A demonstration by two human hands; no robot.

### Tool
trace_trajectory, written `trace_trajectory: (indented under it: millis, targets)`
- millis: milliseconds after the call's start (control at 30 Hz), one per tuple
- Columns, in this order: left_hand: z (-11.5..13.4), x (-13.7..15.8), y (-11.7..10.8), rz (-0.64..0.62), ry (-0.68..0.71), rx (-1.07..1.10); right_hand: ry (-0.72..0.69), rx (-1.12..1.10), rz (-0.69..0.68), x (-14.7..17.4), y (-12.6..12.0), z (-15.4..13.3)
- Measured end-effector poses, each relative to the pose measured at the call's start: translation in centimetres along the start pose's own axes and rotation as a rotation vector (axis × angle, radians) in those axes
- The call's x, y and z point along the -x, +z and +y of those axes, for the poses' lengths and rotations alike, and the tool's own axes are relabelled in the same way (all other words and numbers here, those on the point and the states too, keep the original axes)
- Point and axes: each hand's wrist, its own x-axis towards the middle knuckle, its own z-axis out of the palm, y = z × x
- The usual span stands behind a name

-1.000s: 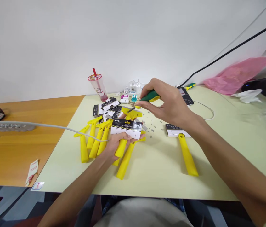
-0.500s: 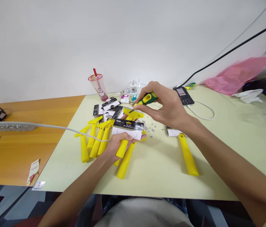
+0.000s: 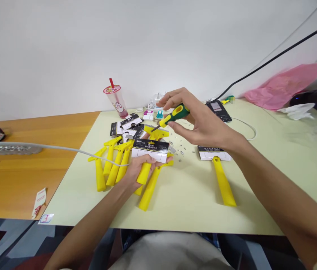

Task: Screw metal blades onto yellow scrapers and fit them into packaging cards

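My left hand (image 3: 139, 169) is closed around a yellow scraper (image 3: 144, 174), which has a black-and-white card sleeve (image 3: 150, 150) across its neck. In my right hand (image 3: 196, 120) is a green-and-yellow screwdriver (image 3: 175, 114), held between thumb and fingers with some fingers lifted. Its tip meets or hovers just over the scraper's yellow head; I cannot tell which. Several more yellow scrapers (image 3: 114, 173) lie left of my left hand, and another scraper (image 3: 149, 189) lies beneath it. To the right rests a scraper with a card on it (image 3: 223, 183).
Small screws (image 3: 180, 152) are scattered behind the hands. Loose cards (image 3: 131, 122) are piled behind the scrapers, near a drink cup (image 3: 116, 101). A black device (image 3: 219, 111) with a white cable lies at the back right, with a pink bag (image 3: 284, 86) beyond. A grey cable (image 3: 62, 149) crosses the left.
My right hand's fingers have loosened and spread on the screwdriver handle, which sits slightly differently in the hand. My left hand still holds the scraper. The whole view has shifted slightly.
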Motion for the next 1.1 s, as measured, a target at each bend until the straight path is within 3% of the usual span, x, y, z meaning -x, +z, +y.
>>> trace_trajectory:
  millis: [100,200,367,500,933,1000,1100]
  targets:
    - [-0.1,0.0,-0.1,0.005,0.008,-0.008,0.028,-0.013,0.055,0.1,0.2,0.1]
    - [-0.2,0.1,-0.4,-0.010,-0.001,-0.009,0.022,0.108,0.138,0.0,0.5,0.4]
    - [-0.4,0.0,-0.6,-0.011,-0.020,-0.006,0.026,-0.062,-0.016,0.1,0.5,0.7]
    - [-0.4,-0.1,-0.4,-0.010,-0.021,-0.003,0.056,-0.087,0.093,0.3,1.0,1.0]
    - [-1.3,-0.1,-0.8,0.008,-0.020,-0.039,0.081,0.117,0.234,0.1,2.6,1.7]
    - [-1.3,-0.1,-0.7,0.013,-0.022,-0.034,0.087,0.094,0.177,0.1,2.2,1.7]
    - [-1.3,-0.2,-0.6,0.026,-0.021,-0.022,0.067,0.004,-0.035,0.1,1.0,1.2]
